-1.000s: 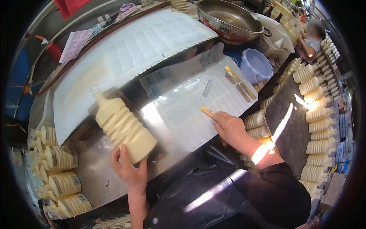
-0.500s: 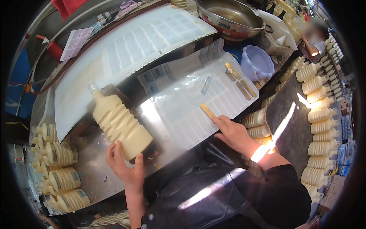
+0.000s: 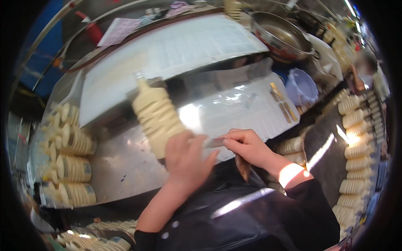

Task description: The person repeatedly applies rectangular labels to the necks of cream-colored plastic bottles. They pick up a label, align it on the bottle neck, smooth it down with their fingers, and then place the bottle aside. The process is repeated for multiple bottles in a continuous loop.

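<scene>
Lying beside bottle [image 3: 155, 115]: translucent sheet [image 3: 247, 112]

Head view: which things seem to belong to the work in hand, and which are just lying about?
Likely in use:
small blurred strip, pinched in the right hand
brown piece below that hand
cream bottle by the left hand
pale sheet

Apparently lying about:
lilac bucket
metal pan
pink paper

A ribbed cream bottle [image 3: 155, 113] lies flat; right of it, a greyish strip [image 3: 215, 143] and brown tool [image 3: 242, 168] are held.
</scene>
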The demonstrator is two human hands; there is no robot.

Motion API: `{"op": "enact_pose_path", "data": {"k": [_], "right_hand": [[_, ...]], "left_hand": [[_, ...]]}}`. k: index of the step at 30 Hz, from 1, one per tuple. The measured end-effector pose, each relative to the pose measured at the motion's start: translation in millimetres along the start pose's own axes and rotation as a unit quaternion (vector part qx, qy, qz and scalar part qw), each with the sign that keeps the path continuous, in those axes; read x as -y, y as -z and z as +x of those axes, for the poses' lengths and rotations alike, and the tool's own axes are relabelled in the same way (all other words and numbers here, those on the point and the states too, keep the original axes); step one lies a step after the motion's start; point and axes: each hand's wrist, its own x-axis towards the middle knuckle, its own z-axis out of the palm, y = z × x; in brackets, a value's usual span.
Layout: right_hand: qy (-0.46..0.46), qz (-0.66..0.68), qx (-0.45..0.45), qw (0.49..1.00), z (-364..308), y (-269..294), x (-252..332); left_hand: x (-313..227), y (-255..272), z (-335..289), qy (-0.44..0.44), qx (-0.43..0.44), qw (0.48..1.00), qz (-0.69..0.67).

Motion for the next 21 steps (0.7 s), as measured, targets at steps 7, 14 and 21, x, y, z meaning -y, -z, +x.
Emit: {"op": "enact_pose_path", "data": {"k": [7, 14, 21], "right_hand": [[0.116, -0.067, 0.028, 0.991, 30, -44, 46], [0.078, -0.013, 0.069, 0.994, 68, -47, 51], [-0.012, 0.205, 0.060, 0.977, 107, -64, 46]], "left_hand": [[15, 19, -1, 0.034, -0.091, 0.993, 0.066], [44, 31, -12, 0.229, -0.130, 0.943, -0.206], [64, 29, 16, 0.358, -0.179, 0.841, -0.364]]}}
